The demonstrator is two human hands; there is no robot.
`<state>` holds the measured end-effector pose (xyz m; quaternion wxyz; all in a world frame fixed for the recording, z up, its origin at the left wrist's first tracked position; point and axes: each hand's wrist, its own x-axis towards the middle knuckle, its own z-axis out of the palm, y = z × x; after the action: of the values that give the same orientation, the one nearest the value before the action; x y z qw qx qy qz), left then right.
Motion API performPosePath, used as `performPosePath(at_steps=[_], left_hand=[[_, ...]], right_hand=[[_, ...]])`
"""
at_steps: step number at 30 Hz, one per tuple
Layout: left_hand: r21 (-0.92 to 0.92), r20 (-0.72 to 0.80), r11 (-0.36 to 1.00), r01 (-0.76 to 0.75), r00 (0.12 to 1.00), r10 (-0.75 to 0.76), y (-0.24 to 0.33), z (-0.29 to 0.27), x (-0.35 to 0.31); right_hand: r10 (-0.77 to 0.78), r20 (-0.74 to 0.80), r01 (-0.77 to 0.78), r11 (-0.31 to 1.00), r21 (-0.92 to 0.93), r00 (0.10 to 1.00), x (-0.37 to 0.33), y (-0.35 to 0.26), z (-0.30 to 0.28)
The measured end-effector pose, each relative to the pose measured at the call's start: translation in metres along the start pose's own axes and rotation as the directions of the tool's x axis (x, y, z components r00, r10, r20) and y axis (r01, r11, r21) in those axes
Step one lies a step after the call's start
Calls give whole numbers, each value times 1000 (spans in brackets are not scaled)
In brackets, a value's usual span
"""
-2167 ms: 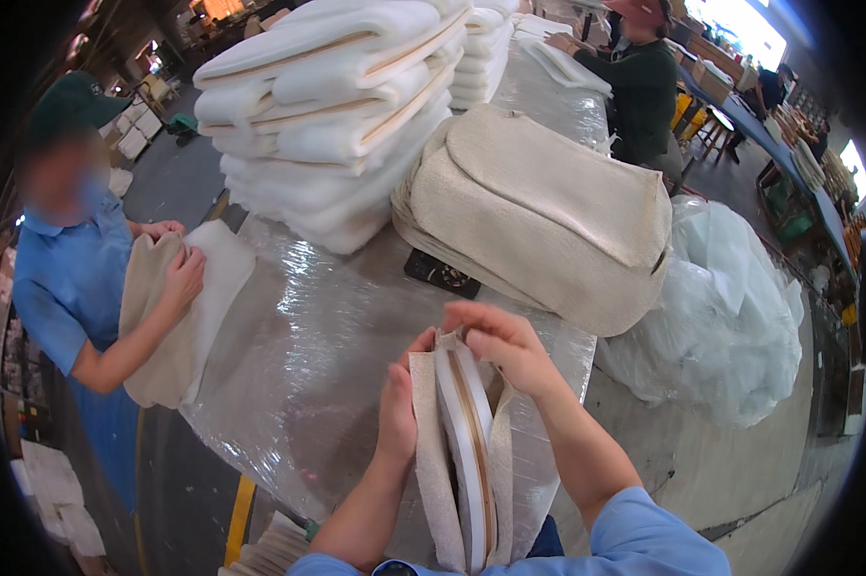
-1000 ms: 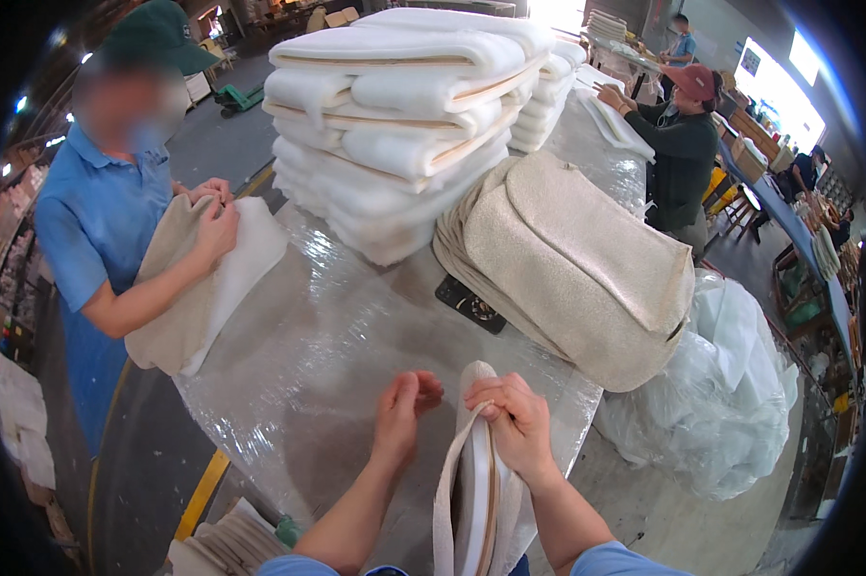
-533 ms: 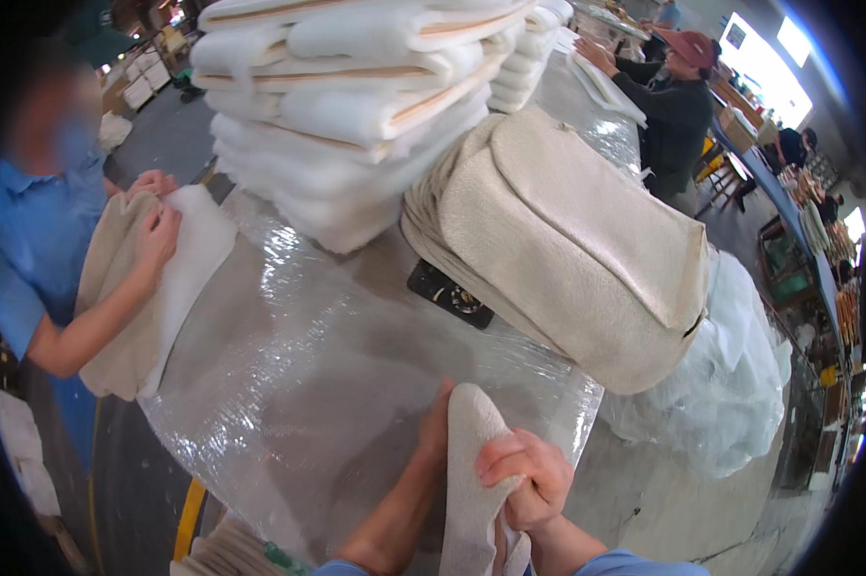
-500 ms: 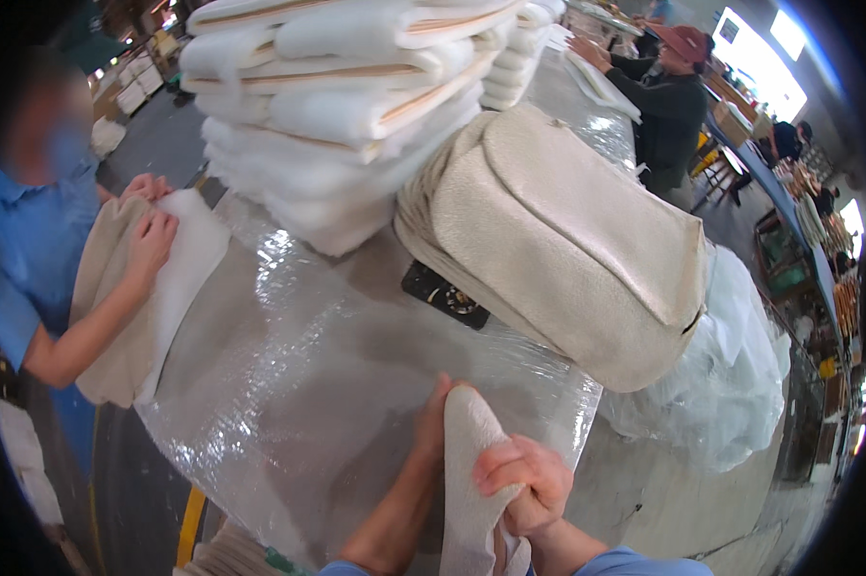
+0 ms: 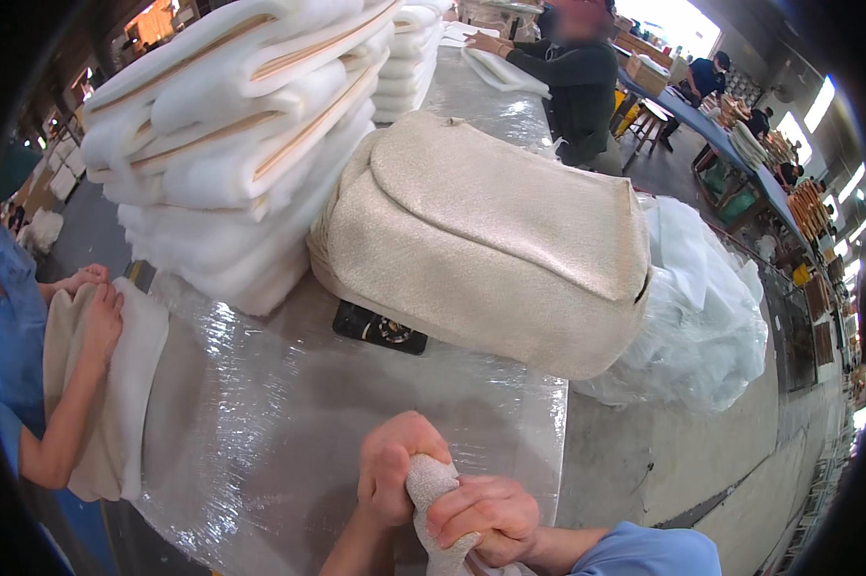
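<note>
Both my hands grip a beige textured fabric cover [image 5: 431, 483] at the front edge of the plastic-wrapped table. My left hand [image 5: 395, 464] is closed on its upper end from the left side. My right hand [image 5: 488, 516] pinches the cloth a little lower, with the fingers curled over it. The cover is bunched between them and runs down out of the picture; some white material shows at its lower end. Beyond my hands lies a thick stack of similar beige fabric covers [image 5: 491, 230].
A tall stack of folded white padding [image 5: 251, 125] stands at the back left. A black patterned box [image 5: 380, 328] lies beside the beige stack. Clear plastic sheeting [image 5: 702, 307] bulges off the right side. At left a co-worker's hands [image 5: 102, 307] hold beige cloth and white padding; another person [image 5: 587, 86] works behind.
My left hand has come up and around to grasp the cover's top, which is now more bunched. My right hand has shifted slightly left. The whole view has turned.
</note>
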<state>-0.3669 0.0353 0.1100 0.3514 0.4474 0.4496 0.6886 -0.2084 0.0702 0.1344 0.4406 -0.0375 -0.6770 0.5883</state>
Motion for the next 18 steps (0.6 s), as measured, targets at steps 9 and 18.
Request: performPosePath(at_steps=[9,18], left_hand=[[288,0,955,-74,997,78,26,11,-5],[395,353,909,133,891,-284,46,-27,78]], right_hand=[[80,74,-76,996,-55,994,3,-7,-8],[157,116,-152,987,-52,981,8,22,20]])
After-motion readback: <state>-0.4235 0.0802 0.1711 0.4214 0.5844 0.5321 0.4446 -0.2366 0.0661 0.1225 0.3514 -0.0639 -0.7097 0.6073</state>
